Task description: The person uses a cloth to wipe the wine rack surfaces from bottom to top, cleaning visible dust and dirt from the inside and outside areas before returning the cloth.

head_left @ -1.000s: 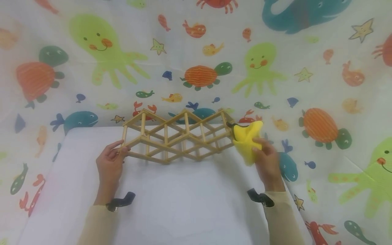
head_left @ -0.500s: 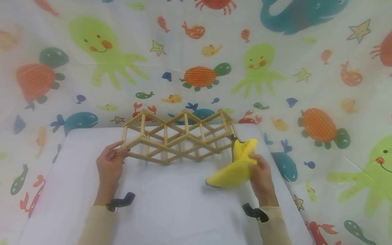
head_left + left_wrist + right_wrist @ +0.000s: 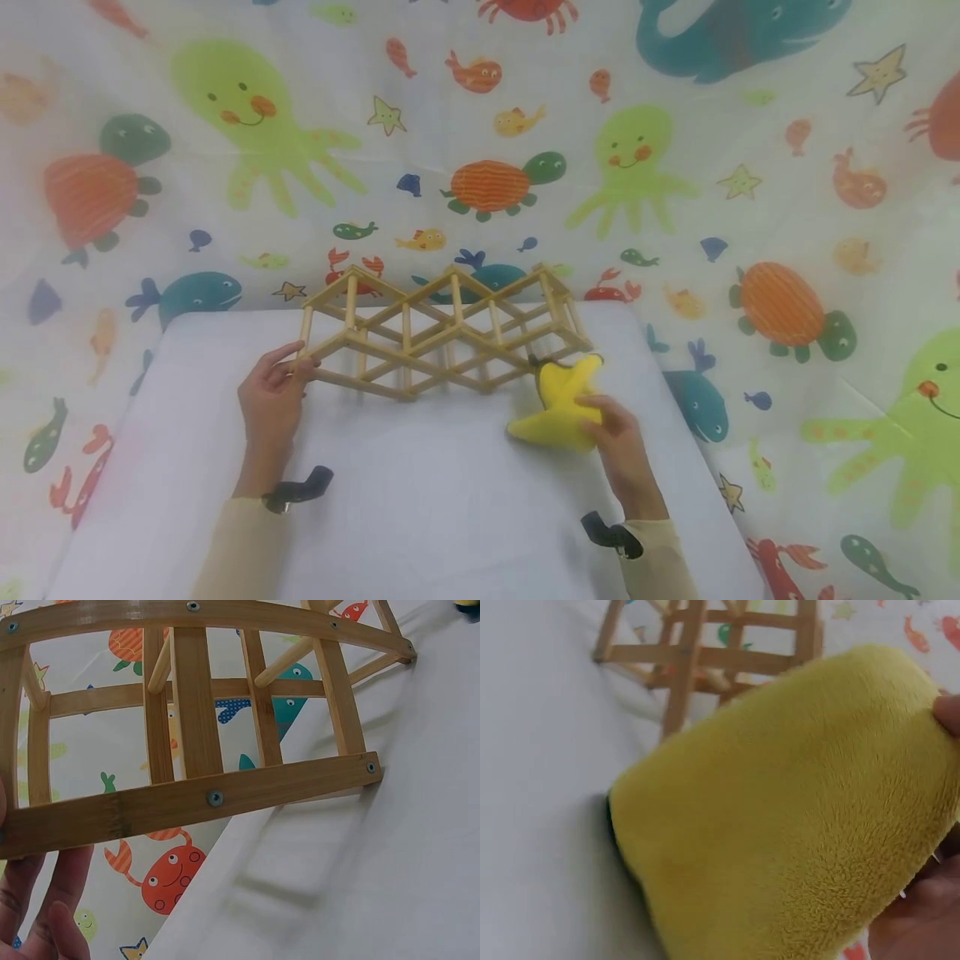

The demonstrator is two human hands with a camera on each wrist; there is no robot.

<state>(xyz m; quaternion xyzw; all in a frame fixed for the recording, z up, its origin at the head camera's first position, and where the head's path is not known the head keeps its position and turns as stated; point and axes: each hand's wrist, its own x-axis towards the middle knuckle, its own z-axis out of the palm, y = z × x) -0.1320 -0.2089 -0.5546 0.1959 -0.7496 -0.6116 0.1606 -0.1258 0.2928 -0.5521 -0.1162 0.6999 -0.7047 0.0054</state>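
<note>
A light wooden rack of crossed slats and round dowels (image 3: 455, 300), stretched out like an accordion, stands toward the back of the table. My left hand (image 3: 272, 404) holds its left end post between thumb and fingers. In the left wrist view, fingers (image 3: 67, 877) show below a screwed slat (image 3: 120, 814). My right hand (image 3: 624, 446) grips a bunched yellow cloth (image 3: 561, 408) with a dark edge, in front of the rack's right end. Up close in the right wrist view, the fluffy cloth (image 3: 780, 795) covers part of the rack (image 3: 686, 675), and most of the hand is out of frame.
The white table (image 3: 427, 500) carries the rack and ends near the wall. Behind it hangs a white sheet printed with sea animals (image 3: 491, 185). Each wrist wears a black camera mount (image 3: 300, 487).
My right hand has drawn the yellow cloth away from the rack's right end, moving left and toward me. The left hand and the rack have stayed in place.
</note>
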